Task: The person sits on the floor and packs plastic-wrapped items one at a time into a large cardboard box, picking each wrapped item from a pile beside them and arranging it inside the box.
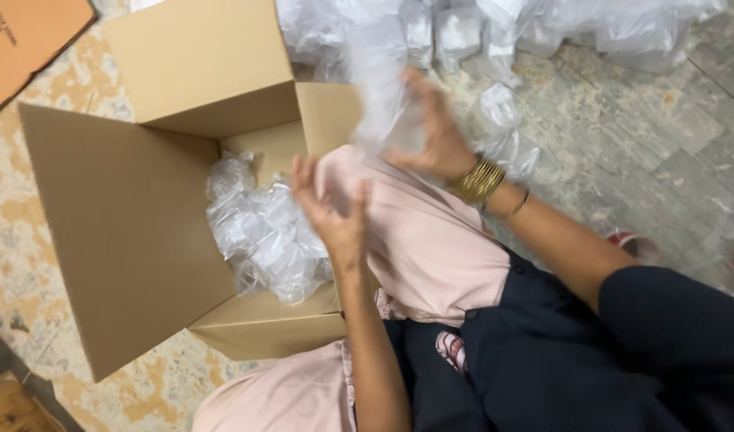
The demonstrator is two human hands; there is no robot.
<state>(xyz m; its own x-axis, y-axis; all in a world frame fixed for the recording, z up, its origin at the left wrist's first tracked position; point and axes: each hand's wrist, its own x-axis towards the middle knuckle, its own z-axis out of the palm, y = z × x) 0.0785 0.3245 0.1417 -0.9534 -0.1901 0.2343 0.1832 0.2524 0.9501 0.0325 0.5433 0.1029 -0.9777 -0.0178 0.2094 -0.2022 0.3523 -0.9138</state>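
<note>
An open cardboard box (127, 216) lies on the floor with its flaps spread, and clear plastic bags (263, 236) are heaped inside it. My left hand (335, 212) hovers over the box's right edge, fingers apart, holding nothing. My right hand (435, 132), with gold bangles on the wrist, is blurred and grips a clear plastic bag (391, 88) above my pink-clad knee.
A big pile of clear plastic bags (495, 32) lies on the stone floor at the top. A flat piece of cardboard (23, 36) sits at the top left. My legs in pink fabric (431, 240) lie beside the box.
</note>
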